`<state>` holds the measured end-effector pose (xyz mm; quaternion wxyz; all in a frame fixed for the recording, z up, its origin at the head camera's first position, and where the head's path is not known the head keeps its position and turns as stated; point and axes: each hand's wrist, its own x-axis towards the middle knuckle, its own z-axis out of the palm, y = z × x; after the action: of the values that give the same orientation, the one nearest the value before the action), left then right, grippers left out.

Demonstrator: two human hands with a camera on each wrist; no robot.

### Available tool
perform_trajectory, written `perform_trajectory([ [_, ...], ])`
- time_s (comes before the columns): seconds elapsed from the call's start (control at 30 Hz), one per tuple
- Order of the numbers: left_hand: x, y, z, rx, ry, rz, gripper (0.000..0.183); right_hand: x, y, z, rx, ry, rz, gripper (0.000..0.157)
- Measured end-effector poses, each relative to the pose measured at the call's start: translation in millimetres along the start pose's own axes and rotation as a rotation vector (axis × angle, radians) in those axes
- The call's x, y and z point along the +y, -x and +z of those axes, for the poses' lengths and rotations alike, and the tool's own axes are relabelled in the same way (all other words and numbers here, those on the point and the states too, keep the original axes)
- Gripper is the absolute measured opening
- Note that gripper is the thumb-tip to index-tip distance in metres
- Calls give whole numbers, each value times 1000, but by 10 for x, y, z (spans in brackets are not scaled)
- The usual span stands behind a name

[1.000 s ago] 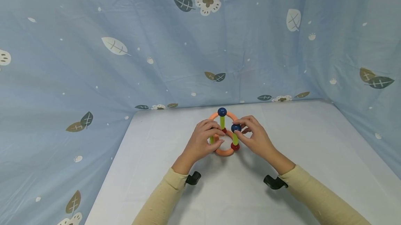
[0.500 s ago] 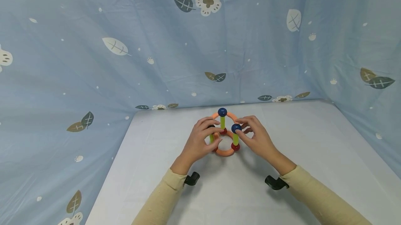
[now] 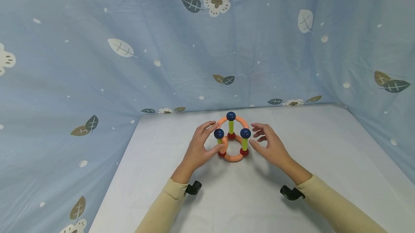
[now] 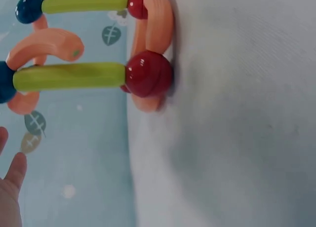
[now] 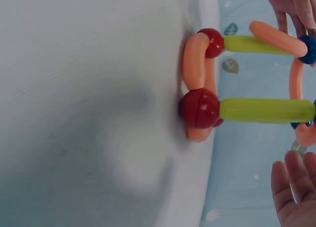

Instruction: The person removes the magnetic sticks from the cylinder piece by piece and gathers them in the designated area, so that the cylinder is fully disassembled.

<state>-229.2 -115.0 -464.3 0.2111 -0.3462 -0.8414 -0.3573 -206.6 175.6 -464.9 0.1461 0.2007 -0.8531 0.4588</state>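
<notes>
A magnetic ball-and-rod frame point(image 3: 233, 158) stands on the white table. Its base ring joins red balls point(image 5: 199, 108) with curved orange rods. Yellow-green rods point(image 4: 71, 76) rise upright to the left blue ball point(image 3: 219, 133), the right blue ball point(image 3: 245, 133) and a back one point(image 3: 231, 116). Curved orange rods link the back ball forward to both sides. Another curved orange rod point(image 4: 49, 42) droops from the left blue ball, its far end free. My left hand point(image 3: 198, 148) spreads around the left side, fingers parted. My right hand point(image 3: 271, 147) hovers just right of the right ball, fingers loosely bent, holding nothing.
The white table point(image 3: 233, 204) reaches back to a blue printed cloth point(image 3: 181, 45), which hangs behind and along the sides. Black wrist mounts point(image 3: 291, 192) stick out below both sleeves.
My right hand has let go of the right blue ball and drawn off to the right. My left hand has moved left, uncovering the left blue ball and the drooping rod. The frame stays in place.
</notes>
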Motion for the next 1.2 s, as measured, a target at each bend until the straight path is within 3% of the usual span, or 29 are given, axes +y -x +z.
perform_trajectory([
  [0.27, -73, 130, -31, -38, 50, -155, 82, 93, 90, -14, -51, 18, 71, 61],
  [0.6, -180, 261, 42, -79, 91, -247, 74, 223, 181, 50, -109, 48, 184, 59],
  [0.93, -233, 378, 108, -220, 51, -452, 52, 340, 273, 132, -163, 110, 228, 60],
  [1.2, -226, 372, 182, -293, 80, -523, 46, 363, 312, 201, -189, 149, 287, 57],
])
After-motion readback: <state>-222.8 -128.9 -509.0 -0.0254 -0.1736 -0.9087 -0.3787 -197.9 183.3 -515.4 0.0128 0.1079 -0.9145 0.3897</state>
